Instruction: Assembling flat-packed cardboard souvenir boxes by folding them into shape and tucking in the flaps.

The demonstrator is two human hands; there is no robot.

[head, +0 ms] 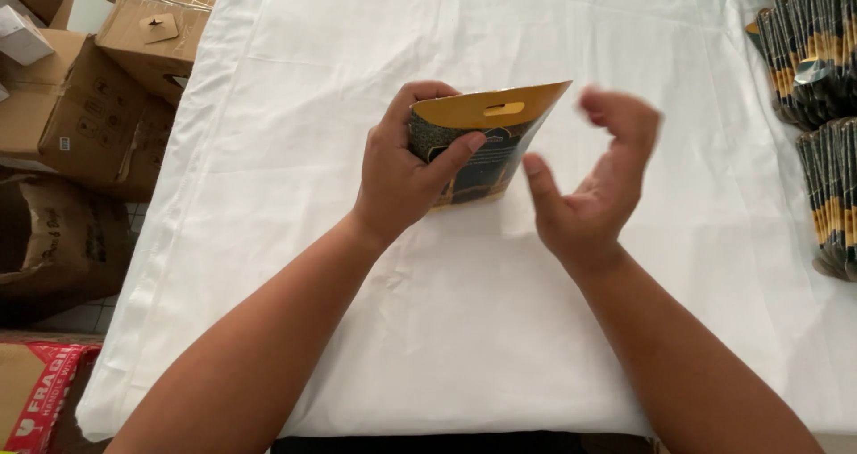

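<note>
Head-worn camera — looks steeply down, close over the white-covered table [464, 329].

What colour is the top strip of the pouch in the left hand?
Yellow-gold on the pouch, above a dark patterned body; the head view shows it, held in the left hand.

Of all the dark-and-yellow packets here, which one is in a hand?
The packet at the middle, gripped by the left hand. The others stand stacked at the table's right edge.
</note>
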